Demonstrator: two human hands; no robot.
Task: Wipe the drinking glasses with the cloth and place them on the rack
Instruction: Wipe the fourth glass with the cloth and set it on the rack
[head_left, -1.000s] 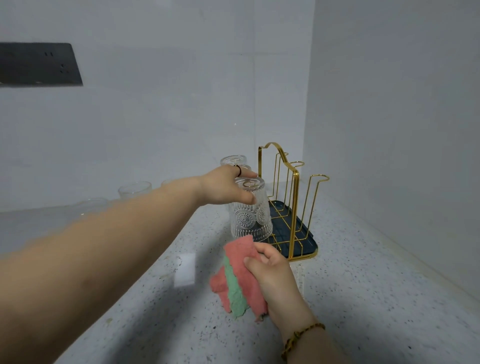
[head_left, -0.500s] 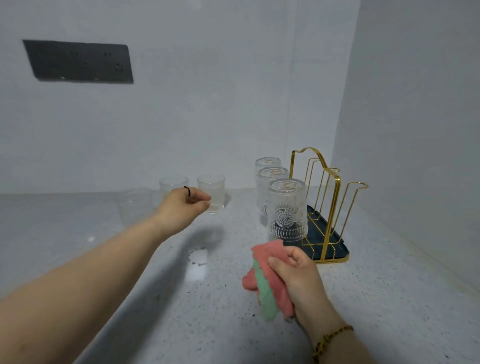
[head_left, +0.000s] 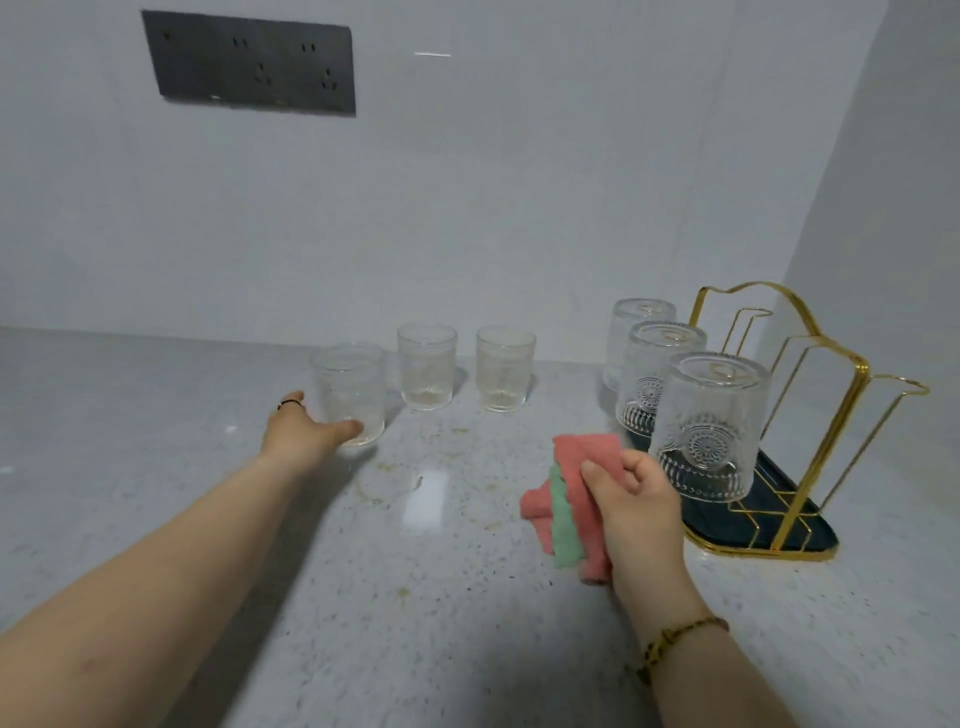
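Three clear glasses stand upright on the counter in a row: left glass (head_left: 349, 391), middle glass (head_left: 427, 366), right glass (head_left: 505, 367). My left hand (head_left: 306, 429) reaches the left glass, thumb at its base and fingers spread around its side, not closed on it. My right hand (head_left: 635, 499) grips a folded pink and green cloth (head_left: 569, 493). Three patterned glasses sit upside down on the gold wire rack (head_left: 815, 415): front one (head_left: 707, 422), second one (head_left: 658, 366), back one (head_left: 637, 321).
The rack stands on a dark tray (head_left: 789, 525) in the right corner, close to the side wall (head_left: 893, 208). A black socket panel (head_left: 249, 61) is on the back wall. The speckled counter (head_left: 415, 597) shows a glossy reflection and some water marks.
My left hand let go of the upside-down glass on the rack and swung left to the leftmost upright glass. The view turned left. The cloth stayed in my right hand.
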